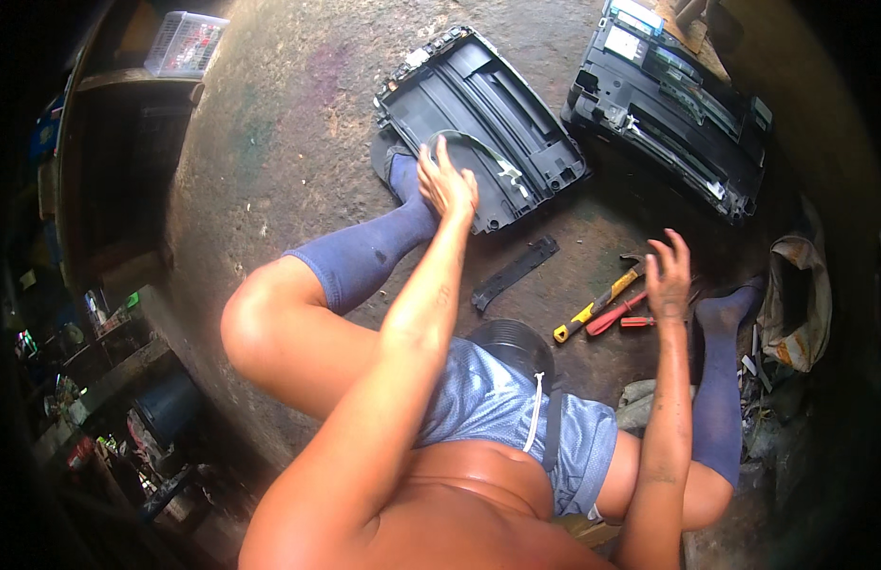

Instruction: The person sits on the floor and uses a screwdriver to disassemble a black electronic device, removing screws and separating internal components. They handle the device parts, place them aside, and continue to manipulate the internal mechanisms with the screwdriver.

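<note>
A black plastic casing [478, 123], which looks like part of a printer, lies on the ground in front of me. My left hand [447, 185] is at its near left edge, fingers stretched and apart. From near those fingertips a thin cable [483, 147] curves across the casing to a small white connector [510, 174]. Whether the fingertips touch the cable I cannot tell. My right hand [670, 277] hangs in the air with fingers spread and nothing in it. Just left of it lie a hammer with a yellow-and-black handle [593, 309], a red-handled tool [614, 313] and a red screwdriver [637, 322].
A second black printer-like part [669, 104] stands at the far right. Between my legs lie a black strip [515, 273] and a round black container [517, 344]. An open sack [795, 304] is beside my right leg. At the far left, a white basket [186, 44] sits on a shelf.
</note>
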A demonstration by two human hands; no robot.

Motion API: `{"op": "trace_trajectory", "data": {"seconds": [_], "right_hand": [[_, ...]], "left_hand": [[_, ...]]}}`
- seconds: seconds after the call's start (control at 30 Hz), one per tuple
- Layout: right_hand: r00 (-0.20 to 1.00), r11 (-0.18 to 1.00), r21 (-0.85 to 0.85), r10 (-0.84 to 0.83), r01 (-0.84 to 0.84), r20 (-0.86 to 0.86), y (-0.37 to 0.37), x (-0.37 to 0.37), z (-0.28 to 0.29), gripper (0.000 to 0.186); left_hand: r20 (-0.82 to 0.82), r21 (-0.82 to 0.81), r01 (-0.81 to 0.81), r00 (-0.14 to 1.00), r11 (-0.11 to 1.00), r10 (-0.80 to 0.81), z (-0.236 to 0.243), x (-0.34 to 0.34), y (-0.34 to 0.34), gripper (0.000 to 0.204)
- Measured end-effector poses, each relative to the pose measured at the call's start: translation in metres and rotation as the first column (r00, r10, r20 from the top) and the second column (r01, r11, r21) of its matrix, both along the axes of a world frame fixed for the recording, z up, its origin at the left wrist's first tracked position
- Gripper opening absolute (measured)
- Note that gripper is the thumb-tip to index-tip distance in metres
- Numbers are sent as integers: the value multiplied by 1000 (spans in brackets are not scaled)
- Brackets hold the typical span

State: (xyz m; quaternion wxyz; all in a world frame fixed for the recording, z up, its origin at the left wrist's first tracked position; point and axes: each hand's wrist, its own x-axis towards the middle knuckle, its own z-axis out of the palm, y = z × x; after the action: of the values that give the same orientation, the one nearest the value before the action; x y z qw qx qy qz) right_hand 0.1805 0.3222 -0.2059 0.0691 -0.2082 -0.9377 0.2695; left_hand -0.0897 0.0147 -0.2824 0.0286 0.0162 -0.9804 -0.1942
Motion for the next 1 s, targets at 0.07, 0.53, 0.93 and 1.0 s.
{"op": "trace_trajectory", "data": {"seconds": [0.07, 0.53, 0.93, 1.0], "right_hand": [[998, 967, -249, -49, 57, 40, -44, -30, 11, 25], [920, 929, 44, 357, -369, 163, -198, -210, -1, 98], [778, 764, 202, 538, -612, 323, -239, -306, -70, 67], [774, 750, 212, 569, -627, 278, -243, -305, -82, 49]], "left_hand": [[65, -66, -56, 996, 996, 60, 1, -36, -12, 84], [72, 503, 225, 951, 835, -300, 26, 8, -49, 11], [690, 270, -408, 714, 872, 120, -9, 49, -25, 74], [756, 233, -453, 641, 860, 133, 5, 37, -25, 78]]}}
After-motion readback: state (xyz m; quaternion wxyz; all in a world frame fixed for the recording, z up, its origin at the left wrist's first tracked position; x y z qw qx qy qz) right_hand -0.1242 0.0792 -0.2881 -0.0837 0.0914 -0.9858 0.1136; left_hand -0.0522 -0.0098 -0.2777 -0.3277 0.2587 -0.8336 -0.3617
